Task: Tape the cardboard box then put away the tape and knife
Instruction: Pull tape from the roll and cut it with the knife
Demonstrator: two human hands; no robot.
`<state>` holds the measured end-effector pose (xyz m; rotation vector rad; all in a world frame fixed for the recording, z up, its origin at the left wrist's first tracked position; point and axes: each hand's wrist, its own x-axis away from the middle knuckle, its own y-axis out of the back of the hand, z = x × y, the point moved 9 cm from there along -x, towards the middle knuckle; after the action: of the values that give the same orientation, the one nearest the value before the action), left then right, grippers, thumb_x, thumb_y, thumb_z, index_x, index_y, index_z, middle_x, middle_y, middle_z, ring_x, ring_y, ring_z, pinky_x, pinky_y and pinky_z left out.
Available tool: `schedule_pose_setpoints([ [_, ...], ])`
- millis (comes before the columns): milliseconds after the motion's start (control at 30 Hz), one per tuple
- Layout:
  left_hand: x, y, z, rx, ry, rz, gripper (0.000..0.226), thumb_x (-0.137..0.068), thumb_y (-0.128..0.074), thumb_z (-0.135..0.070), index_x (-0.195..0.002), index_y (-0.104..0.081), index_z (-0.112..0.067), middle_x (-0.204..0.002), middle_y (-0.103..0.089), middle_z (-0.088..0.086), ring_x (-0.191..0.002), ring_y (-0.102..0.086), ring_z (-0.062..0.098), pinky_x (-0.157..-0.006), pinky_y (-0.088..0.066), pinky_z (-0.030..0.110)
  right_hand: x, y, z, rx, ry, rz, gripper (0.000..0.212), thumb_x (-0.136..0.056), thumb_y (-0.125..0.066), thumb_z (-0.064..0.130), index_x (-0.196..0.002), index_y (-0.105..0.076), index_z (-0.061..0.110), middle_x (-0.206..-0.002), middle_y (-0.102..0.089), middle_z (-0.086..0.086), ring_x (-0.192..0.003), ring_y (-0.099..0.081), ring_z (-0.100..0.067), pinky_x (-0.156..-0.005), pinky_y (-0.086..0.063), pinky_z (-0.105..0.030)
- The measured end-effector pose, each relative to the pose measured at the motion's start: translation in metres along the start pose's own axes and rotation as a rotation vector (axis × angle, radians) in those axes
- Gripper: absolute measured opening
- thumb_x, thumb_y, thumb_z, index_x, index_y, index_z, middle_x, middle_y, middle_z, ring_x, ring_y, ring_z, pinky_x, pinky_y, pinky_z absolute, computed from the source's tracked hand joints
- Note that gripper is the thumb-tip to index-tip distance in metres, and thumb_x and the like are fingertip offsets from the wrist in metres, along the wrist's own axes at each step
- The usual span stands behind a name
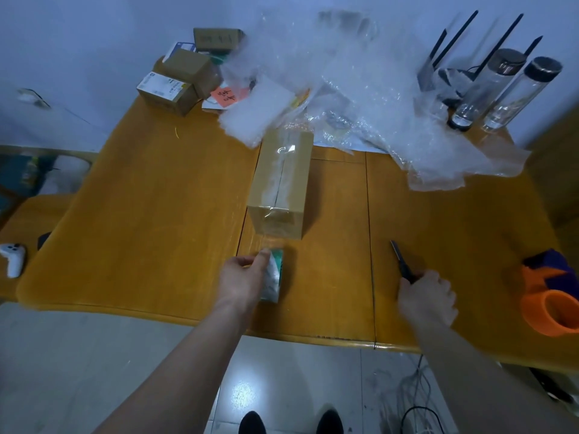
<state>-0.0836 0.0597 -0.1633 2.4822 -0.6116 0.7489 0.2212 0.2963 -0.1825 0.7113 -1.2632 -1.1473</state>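
Observation:
A brown cardboard box [282, 183] stands in the middle of the wooden table [141, 214], with clear tape running along its top seam and down its near face. A strip of tape stretches from the box to the clear tape roll [273, 275], which my left hand [242, 277] grips just in front of the box. To the right, my right hand [427, 300] is closed around the handle of a black knife [402, 261], its blade pointing away from me and lying low over the table.
Bubble wrap [360, 89] covers the far side of the table behind the box. Small cardboard boxes [181, 79] sit far left, two clear bottles [501, 89] far right. An orange and purple object [551, 296] lies at the right edge. A white controller [12, 258] sits left.

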Motion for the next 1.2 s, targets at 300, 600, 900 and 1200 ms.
schedule_pose_setpoints([
  [300, 0.004, -0.004, 0.003, 0.02, -0.012, 0.09, 0.022, -0.097, -0.062, -0.046, -0.083, -0.063, -0.03, -0.088, -0.068, -0.006, -0.083, -0.066, 0.012, -0.065, -0.054, 0.027, 0.011, 0.01, 0.033, 0.073, 0.219, -0.062, 0.024, -0.105, -0.045, 0.029, -0.116, -0.053, 0.009, -0.115, -0.066, -0.015, -0.105, -0.061, -0.035, -0.092, -0.049, -0.049],
  [600, 0.009, 0.001, 0.011, 0.007, 0.032, 0.116, 0.02, -0.098, -0.061, -0.044, -0.09, -0.063, -0.026, -0.1, -0.071, 0.002, -0.095, -0.069, 0.021, -0.09, -0.059, 0.041, 0.102, 0.062, 0.131, 0.105, 0.926, -0.341, 0.01, -0.094, -0.069, 0.012, -0.097, -0.06, 0.013, -0.076, -0.059, 0.0, -0.052, -0.053, -0.018, -0.04, -0.045, -0.032],
  [900, 0.014, 0.006, 0.011, 0.016, 0.043, 0.113, 0.018, -0.098, -0.062, -0.042, -0.094, -0.065, -0.025, -0.1, -0.07, 0.0, -0.094, -0.067, 0.019, -0.093, -0.057, 0.041, 0.154, 0.06, 0.178, 0.191, 1.264, -0.292, 0.034, -0.076, -0.079, -0.003, -0.106, -0.073, 0.013, -0.078, -0.067, -0.002, -0.058, -0.052, -0.016, -0.052, -0.027, -0.024],
  [1200, 0.015, 0.004, 0.007, 0.02, 0.054, 0.112, 0.016, -0.099, -0.061, -0.037, -0.091, -0.063, -0.024, -0.094, -0.069, -0.001, -0.086, -0.065, 0.014, -0.077, -0.055, 0.033, 0.152, 0.043, 0.206, 0.375, 1.409, -0.047, 0.028, -0.106, -0.039, 0.036, -0.127, -0.054, 0.025, -0.089, -0.064, 0.005, -0.072, -0.06, -0.011, -0.058, -0.055, -0.029],
])
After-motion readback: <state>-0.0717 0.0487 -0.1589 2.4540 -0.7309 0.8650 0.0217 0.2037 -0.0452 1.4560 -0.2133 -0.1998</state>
